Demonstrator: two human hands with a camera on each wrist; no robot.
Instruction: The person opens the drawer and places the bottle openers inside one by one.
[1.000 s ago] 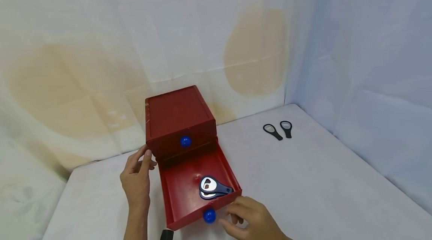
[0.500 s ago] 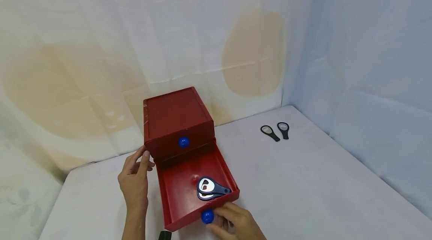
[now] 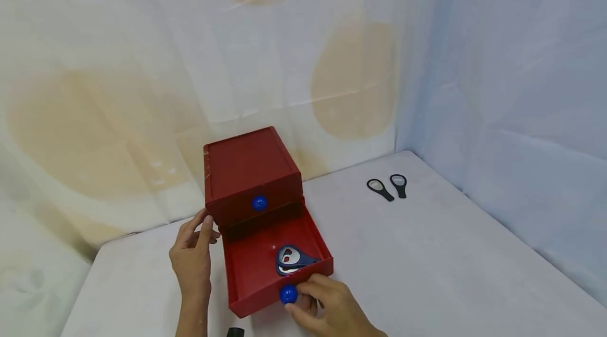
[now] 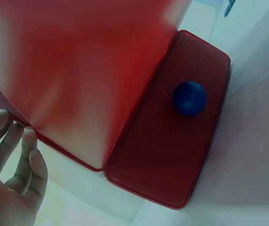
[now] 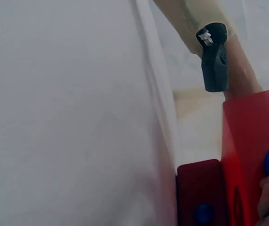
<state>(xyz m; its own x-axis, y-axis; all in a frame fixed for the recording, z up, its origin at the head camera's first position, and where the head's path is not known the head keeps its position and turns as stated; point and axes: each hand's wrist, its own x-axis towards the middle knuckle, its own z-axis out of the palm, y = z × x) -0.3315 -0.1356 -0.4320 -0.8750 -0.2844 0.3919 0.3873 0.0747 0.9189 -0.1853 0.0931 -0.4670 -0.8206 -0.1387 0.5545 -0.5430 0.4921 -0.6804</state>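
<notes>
Free room right of drawer (image 3: pixel 251 273)

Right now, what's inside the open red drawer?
In the drawer, two blue-rimmed pieces with handles lie near the front, one partly covering the other. Whatever may be farther back, beneath the upper drawer, is hidden from view.

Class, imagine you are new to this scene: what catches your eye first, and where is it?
Probably the red cabinet, left of centre in the head view, its lower drawer open. Inside, near the drawer's front, two overlapping blue-framed magnifiers show bright lenses. Below them, the right hand pinches the drawer's blue knob.
</notes>
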